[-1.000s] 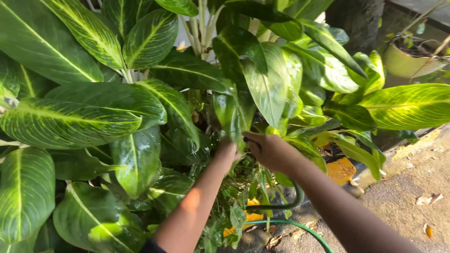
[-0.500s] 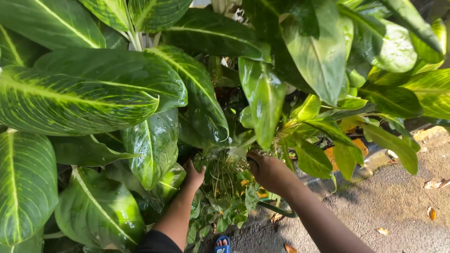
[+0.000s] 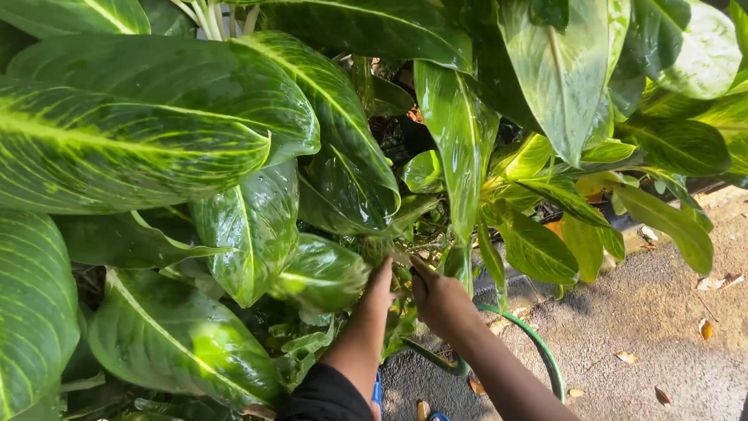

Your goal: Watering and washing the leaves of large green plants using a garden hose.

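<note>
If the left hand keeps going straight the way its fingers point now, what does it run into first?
The left hand points up into the foliage. First in line is probably the wet dark-green leaf hanging just above its fingertips, with thin stems crowded beside it. Depth is unclear, so it might slip beneath the leaf instead.

Paved ground [image 3: 662, 327] carries dry leaves [image 3: 705, 329], seemingly a green hose [image 3: 538, 347].

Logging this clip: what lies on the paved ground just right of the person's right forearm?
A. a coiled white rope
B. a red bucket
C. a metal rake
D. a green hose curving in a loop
D: a green hose curves over the pavement beside the right forearm, below the right hand.
</note>
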